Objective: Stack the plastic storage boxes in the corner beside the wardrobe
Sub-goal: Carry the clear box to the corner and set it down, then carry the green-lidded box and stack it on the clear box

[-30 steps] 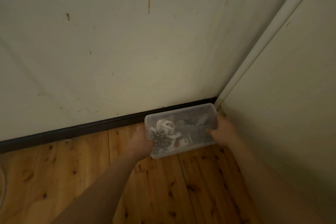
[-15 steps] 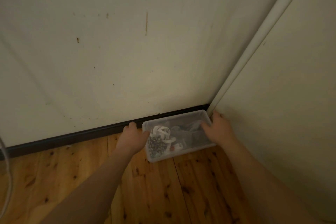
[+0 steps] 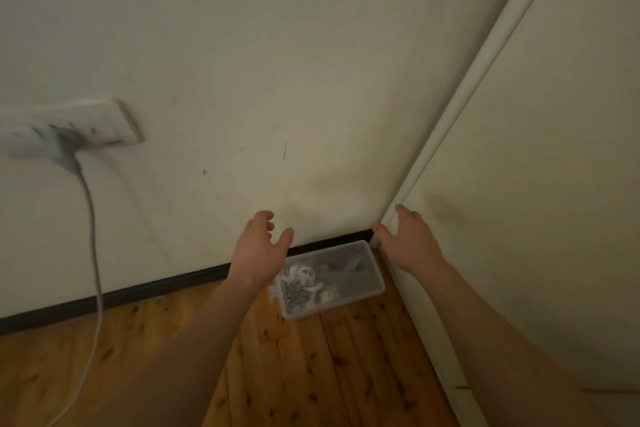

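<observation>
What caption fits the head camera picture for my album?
Clear plastic box sits in the corner beside the wardrobe; both hands open above it.

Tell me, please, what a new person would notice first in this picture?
First, the clear plastic box full of small items, on the wooden floor in the corner by the wardrobe. Above it hover the left hand and right hand, holding nothing. Far left, a power strip on the wall trails a cable.

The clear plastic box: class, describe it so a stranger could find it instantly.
Follow the dark skirting board rightward to the corner by the wardrobe. On the wooden floor there lies the clear plastic box, below both raised hands. It alone is see-through, showing white and dark oddments.
</observation>
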